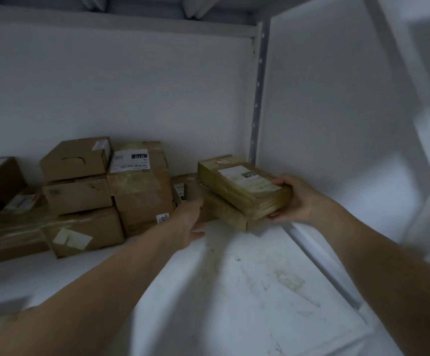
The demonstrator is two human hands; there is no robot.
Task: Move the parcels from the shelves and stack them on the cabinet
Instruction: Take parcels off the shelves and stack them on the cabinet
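Two flat taped cardboard parcels lie stacked at the right end of the white shelf (247,278). The upper parcel (242,187) carries a white label and sits askew on the lower parcel (228,214). My right hand (295,199) grips the right end of the stack, thumb on top of the upper parcel and fingers under the lower one. My left hand (190,219) reaches to the left side of the lower parcel, and its fingers are hidden behind it. A small brown box (187,190) stands just behind my left hand.
Several more cardboard boxes (80,191) are piled on the left half of the shelf against the white back wall. A grey perforated upright (259,93) stands at the shelf's right rear corner. Another shelf board (118,21) runs overhead.
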